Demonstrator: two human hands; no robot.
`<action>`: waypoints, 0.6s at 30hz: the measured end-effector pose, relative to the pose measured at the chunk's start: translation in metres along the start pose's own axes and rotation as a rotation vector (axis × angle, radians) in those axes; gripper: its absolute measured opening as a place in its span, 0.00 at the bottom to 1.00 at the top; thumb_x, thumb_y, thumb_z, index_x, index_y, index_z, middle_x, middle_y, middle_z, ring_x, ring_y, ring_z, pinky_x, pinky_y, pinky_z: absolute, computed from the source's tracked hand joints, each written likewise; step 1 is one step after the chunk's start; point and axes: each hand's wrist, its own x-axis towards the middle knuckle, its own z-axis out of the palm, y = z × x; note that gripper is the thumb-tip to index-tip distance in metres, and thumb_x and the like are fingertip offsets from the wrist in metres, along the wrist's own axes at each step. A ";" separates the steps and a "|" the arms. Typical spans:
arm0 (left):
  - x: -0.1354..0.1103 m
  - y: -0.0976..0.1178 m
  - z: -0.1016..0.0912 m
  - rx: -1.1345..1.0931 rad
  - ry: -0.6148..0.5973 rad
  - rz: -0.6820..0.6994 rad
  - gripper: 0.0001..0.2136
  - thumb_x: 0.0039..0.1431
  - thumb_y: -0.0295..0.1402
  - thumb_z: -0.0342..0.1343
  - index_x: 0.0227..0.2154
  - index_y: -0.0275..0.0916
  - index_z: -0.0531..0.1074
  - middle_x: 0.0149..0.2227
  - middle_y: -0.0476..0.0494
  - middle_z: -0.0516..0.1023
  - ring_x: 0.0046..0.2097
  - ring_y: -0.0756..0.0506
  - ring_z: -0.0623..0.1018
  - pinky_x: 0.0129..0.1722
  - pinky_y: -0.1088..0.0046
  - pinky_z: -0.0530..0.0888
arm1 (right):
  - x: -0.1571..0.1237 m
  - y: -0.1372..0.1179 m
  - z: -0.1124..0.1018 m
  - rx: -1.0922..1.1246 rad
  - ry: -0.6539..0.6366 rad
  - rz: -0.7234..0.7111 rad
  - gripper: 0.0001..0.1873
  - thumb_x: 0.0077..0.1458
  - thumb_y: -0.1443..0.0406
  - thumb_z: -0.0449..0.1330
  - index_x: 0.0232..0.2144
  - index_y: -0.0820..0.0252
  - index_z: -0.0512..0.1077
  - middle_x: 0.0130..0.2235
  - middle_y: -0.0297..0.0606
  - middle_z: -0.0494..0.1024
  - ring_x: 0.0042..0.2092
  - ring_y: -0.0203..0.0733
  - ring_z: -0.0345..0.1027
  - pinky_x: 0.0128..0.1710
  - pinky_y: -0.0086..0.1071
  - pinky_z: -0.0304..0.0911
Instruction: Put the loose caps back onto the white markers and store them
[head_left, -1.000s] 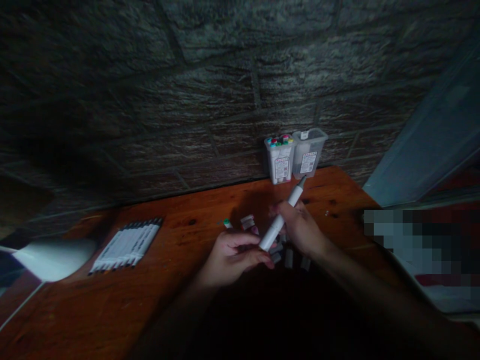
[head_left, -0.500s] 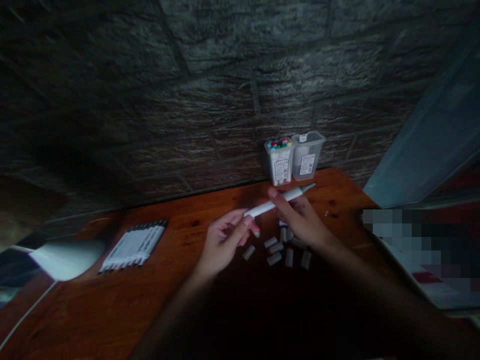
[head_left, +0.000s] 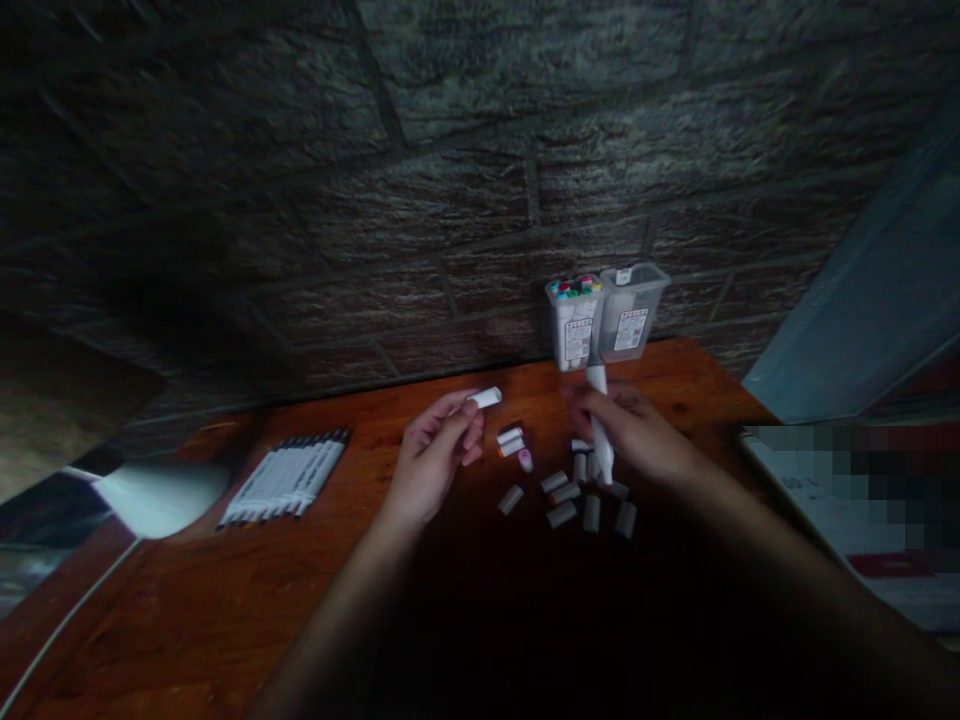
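Note:
Between the fingertips of my left hand (head_left: 439, 445) is a short white marker cap (head_left: 487, 397), its round end pointing right. My right hand (head_left: 630, 425) grips a white marker (head_left: 602, 430) that stands steeply, with its grey nib end up in front of the containers. Several loose caps (head_left: 562, 490) lie scattered on the table below and between my hands. Two more caps (head_left: 510, 441) and a pink-ended one (head_left: 526, 460) rest close to my left fingers.
A row of capped markers (head_left: 285, 478) lies at the left, beside a white lamp (head_left: 161, 495) with a cord. Against the stone wall stand a clear container of coloured markers (head_left: 576, 325) and a second clear container (head_left: 634, 315). A partly pixelated white box (head_left: 817, 500) is at the right.
My hands have moved apart. The cap in my left hand is now off the marker, and my right hand has swung the marker from slanted to nearly upright.

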 end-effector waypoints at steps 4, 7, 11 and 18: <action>-0.004 0.000 0.002 -0.047 -0.038 -0.109 0.09 0.51 0.34 0.65 0.35 0.36 0.77 0.22 0.53 0.64 0.22 0.56 0.60 0.19 0.83 0.58 | -0.010 0.001 0.014 -0.202 -0.385 0.118 0.21 0.57 0.49 0.57 0.23 0.60 0.69 0.20 0.29 0.66 0.22 0.31 0.57 0.21 0.27 0.50; -0.006 -0.001 0.004 -0.033 -0.111 -0.179 0.10 0.51 0.35 0.64 0.34 0.35 0.76 0.22 0.54 0.62 0.22 0.56 0.59 0.18 0.83 0.57 | -0.014 0.001 0.022 -0.273 -0.433 0.137 0.17 0.57 0.54 0.58 0.24 0.60 0.70 0.22 0.30 0.68 0.23 0.31 0.59 0.21 0.25 0.52; -0.006 0.001 0.004 -0.066 -0.126 -0.195 0.08 0.52 0.34 0.64 0.32 0.36 0.75 0.23 0.53 0.62 0.21 0.56 0.58 0.17 0.83 0.57 | -0.014 -0.002 0.024 -0.256 -0.440 0.165 0.17 0.58 0.56 0.57 0.23 0.60 0.68 0.21 0.30 0.68 0.22 0.30 0.58 0.20 0.25 0.51; -0.008 0.004 0.005 -0.013 -0.180 -0.217 0.09 0.54 0.38 0.63 0.31 0.36 0.75 0.21 0.55 0.59 0.21 0.56 0.56 0.18 0.82 0.56 | -0.016 -0.007 0.020 -0.353 -0.496 0.213 0.15 0.56 0.56 0.58 0.25 0.61 0.71 0.23 0.31 0.71 0.25 0.32 0.63 0.23 0.25 0.55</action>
